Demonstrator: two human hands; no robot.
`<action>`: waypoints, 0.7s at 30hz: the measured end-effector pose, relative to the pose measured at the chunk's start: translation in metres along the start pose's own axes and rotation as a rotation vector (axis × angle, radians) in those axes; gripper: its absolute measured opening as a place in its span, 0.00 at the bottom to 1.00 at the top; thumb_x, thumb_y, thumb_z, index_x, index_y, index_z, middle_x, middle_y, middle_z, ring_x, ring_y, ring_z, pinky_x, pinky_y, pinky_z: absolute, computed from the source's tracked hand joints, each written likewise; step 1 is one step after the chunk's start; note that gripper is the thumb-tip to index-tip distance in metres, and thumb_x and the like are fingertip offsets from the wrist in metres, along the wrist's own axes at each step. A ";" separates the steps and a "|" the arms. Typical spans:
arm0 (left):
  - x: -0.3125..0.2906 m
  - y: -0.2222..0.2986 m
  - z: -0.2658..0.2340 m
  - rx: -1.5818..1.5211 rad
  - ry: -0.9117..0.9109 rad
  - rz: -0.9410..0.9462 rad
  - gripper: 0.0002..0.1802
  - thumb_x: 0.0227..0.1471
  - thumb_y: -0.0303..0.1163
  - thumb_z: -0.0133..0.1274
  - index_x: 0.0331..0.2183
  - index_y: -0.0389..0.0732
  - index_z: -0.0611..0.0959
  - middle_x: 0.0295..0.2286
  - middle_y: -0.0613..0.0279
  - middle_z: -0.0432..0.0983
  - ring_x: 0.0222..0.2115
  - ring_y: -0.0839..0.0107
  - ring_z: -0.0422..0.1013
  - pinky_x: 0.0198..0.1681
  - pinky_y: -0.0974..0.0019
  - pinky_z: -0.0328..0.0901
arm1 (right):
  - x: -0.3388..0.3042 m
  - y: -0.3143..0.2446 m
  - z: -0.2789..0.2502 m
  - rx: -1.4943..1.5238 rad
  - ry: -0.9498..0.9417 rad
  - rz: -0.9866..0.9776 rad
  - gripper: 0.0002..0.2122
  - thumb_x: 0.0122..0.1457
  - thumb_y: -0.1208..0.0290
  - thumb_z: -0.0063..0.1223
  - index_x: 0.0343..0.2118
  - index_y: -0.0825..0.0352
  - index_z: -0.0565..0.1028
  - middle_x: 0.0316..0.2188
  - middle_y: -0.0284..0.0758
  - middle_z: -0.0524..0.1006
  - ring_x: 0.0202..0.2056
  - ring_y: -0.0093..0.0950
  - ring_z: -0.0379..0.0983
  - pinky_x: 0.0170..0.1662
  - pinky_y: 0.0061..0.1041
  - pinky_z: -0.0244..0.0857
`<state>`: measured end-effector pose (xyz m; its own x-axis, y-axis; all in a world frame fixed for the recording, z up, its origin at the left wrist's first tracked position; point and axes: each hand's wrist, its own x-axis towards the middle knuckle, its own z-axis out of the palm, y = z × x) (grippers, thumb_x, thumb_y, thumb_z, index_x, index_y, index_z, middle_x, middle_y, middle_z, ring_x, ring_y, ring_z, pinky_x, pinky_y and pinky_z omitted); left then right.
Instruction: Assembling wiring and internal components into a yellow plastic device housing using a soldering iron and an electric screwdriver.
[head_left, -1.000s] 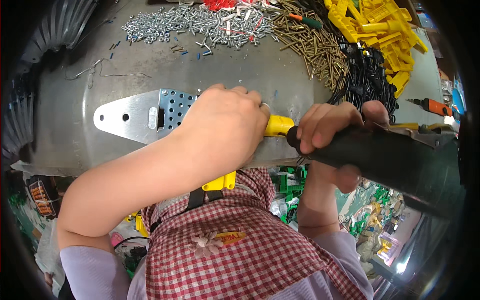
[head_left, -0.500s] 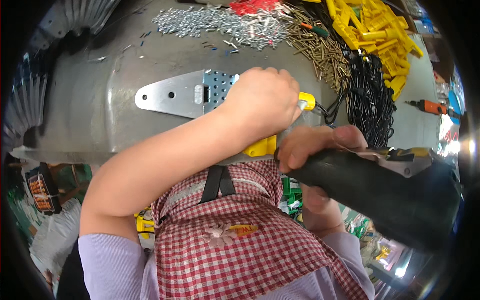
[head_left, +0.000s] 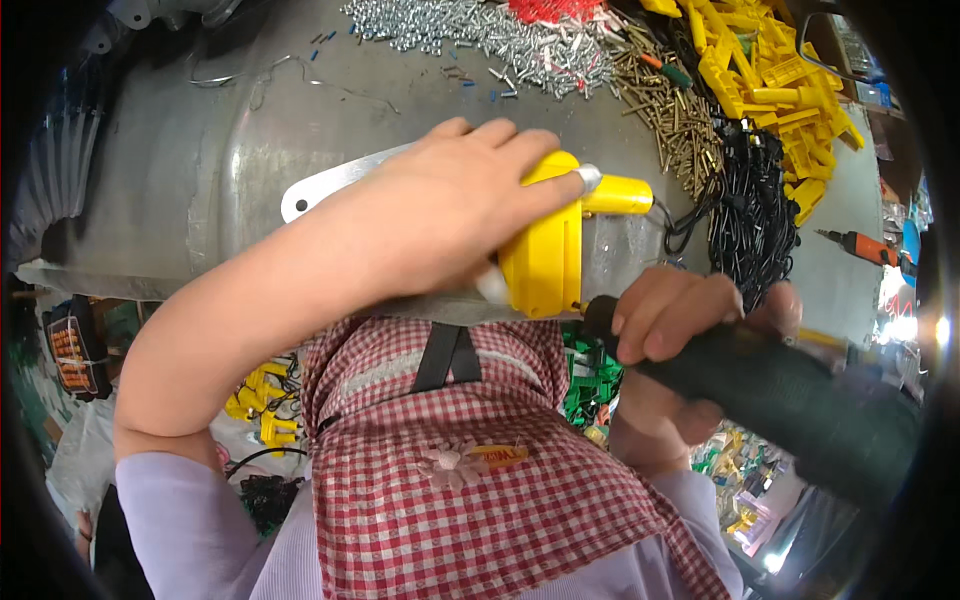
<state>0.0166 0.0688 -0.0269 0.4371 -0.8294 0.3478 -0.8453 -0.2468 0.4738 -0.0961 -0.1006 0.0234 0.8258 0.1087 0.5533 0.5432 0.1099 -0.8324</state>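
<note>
resting on the near edge of the table (head_left: 175, 190), a yellow housing (head_left: 553, 262) is clamped by the left hand (head_left: 470, 190), whose fingers are laid across its top, one of them covered in white at its tip (head_left: 589, 179). just right of that grip, a yellow handle (head_left: 620, 195) is carried by the housing. a dark driver (head_left: 790, 390) is wrapped tightly by the right hand (head_left: 680, 320), nearer the body, and its bit (head_left: 580, 307) is aimed at the housing's lower right corner; whether contact is made cannot be told. left of the left hand, a flat metal plate (head_left: 340, 180) with a hole near its rounded end is partly hidden by the hand and forearm. from the handle's end a black wire (head_left: 678, 238) is led toward a heap of black cables (head_left: 752, 195), right of the left hand. farther beyond the hands, brass-coloured screws (head_left: 680, 135), silver screws (head_left: 540, 55) and yellow parts (head_left: 785, 95) are heaped. well right of both grips, an orange tool (head_left: 865, 247) is laid down. below the left hand, a red checked apron (head_left: 430, 530) is worn.
</note>
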 end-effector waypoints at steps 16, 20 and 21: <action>-0.015 0.005 0.001 0.093 0.060 -0.021 0.38 0.33 0.30 0.61 0.51 0.56 0.72 0.43 0.53 0.67 0.40 0.55 0.67 0.45 0.54 0.63 | -0.010 0.007 0.023 -0.378 0.318 -0.048 0.36 0.54 0.43 0.47 0.60 0.60 0.52 0.22 0.32 0.68 0.20 0.25 0.65 0.26 0.25 0.63; -0.020 0.006 0.003 0.340 0.045 -0.025 0.34 0.37 0.30 0.57 0.51 0.57 0.72 0.43 0.56 0.67 0.36 0.59 0.67 0.41 0.59 0.63 | -0.002 -0.004 0.015 -0.476 0.346 0.175 0.38 0.54 0.42 0.46 0.59 0.63 0.50 0.24 0.30 0.67 0.21 0.23 0.64 0.27 0.24 0.60; -0.021 0.005 0.005 0.346 0.049 -0.025 0.34 0.37 0.30 0.57 0.51 0.57 0.72 0.43 0.56 0.67 0.36 0.59 0.67 0.41 0.59 0.63 | 0.001 -0.006 0.018 -0.475 0.343 0.168 0.38 0.54 0.42 0.46 0.59 0.63 0.50 0.24 0.30 0.67 0.21 0.23 0.64 0.27 0.24 0.60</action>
<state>0.0014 0.0821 -0.0357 0.4660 -0.7979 0.3823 -0.8846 -0.4289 0.1833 -0.1011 -0.0829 0.0301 0.8649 -0.2467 0.4371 0.3440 -0.3429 -0.8741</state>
